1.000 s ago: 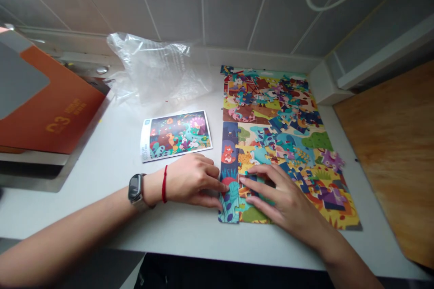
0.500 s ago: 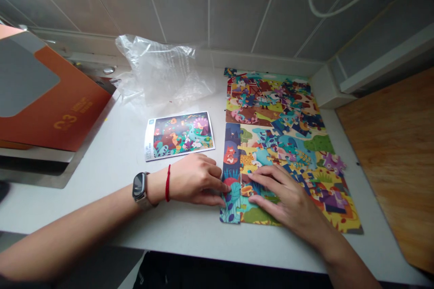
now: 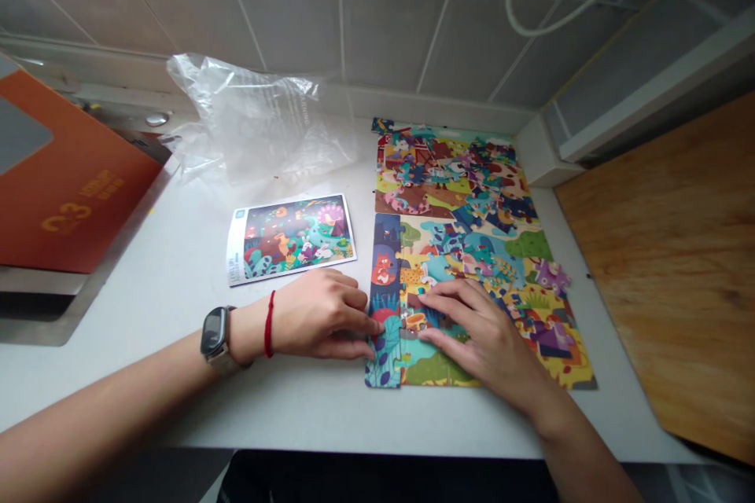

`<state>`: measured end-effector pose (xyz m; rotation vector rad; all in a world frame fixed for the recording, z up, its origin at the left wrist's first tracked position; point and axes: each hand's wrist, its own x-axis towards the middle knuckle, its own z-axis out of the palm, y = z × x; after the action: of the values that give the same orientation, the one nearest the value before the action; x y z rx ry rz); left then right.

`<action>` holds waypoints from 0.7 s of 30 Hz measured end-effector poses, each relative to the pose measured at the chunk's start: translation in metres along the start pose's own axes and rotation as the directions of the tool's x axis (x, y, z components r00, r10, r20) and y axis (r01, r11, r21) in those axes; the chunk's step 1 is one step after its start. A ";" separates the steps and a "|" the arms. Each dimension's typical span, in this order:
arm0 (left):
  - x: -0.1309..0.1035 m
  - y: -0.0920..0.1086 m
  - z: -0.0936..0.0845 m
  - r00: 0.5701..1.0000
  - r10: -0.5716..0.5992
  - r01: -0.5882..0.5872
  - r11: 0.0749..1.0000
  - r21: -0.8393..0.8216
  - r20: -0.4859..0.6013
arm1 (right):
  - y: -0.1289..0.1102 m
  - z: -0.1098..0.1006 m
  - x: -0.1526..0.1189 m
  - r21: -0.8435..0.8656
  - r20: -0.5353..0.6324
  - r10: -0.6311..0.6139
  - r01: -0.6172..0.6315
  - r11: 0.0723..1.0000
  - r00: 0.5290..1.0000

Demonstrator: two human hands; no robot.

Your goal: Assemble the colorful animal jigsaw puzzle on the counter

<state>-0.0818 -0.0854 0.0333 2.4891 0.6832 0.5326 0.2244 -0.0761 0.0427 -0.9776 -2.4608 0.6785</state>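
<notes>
My left hand [image 3: 324, 314], fingers curled, rests at the left edge of a dark column of joined puzzle pieces [image 3: 386, 267]. Its index fingertip and thumb press on the column's lower part, where blue leaves are printed. Just to the right, a small puzzle piece with an orange shape [image 3: 416, 321] lies against the column. My right hand [image 3: 477, 326] holds that piece between thumb and fingertips, palm down over the colourful puzzle boards [image 3: 436, 372]. Whether the piece is locked in cannot be made out. A picture leaflet [image 3: 295, 240] lies left of the puzzle.
Loose pieces lie scattered on the boards, including a purple piece [image 3: 551, 275] at the right edge. A crumpled clear plastic bag [image 3: 253, 122] lies behind the leaflet. An orange box [image 3: 71, 181] stands at the left, and a wooden board [image 3: 666, 251] at the right.
The whole view has shifted, so everything sits further left in it. Both hands keep almost the same places at the column and the small piece.
</notes>
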 end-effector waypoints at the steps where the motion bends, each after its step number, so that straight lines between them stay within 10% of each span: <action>1: 0.000 0.000 0.000 1.000 0.000 0.000 1.000 0.000 -0.002 | 0.000 0.000 0.000 0.000 -0.007 -0.001 0.001 1.000 1.000; 21: 0.000 -0.002 0.002 1.000 0.023 -0.023 1.000 0.012 -0.014 | 0.010 0.010 0.014 0.008 -0.129 0.015 -0.014 1.000 0.992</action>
<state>-0.0817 -0.0850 0.0310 2.5096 0.6657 0.5569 0.2144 -0.0627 0.0319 -1.0057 -2.3399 0.6080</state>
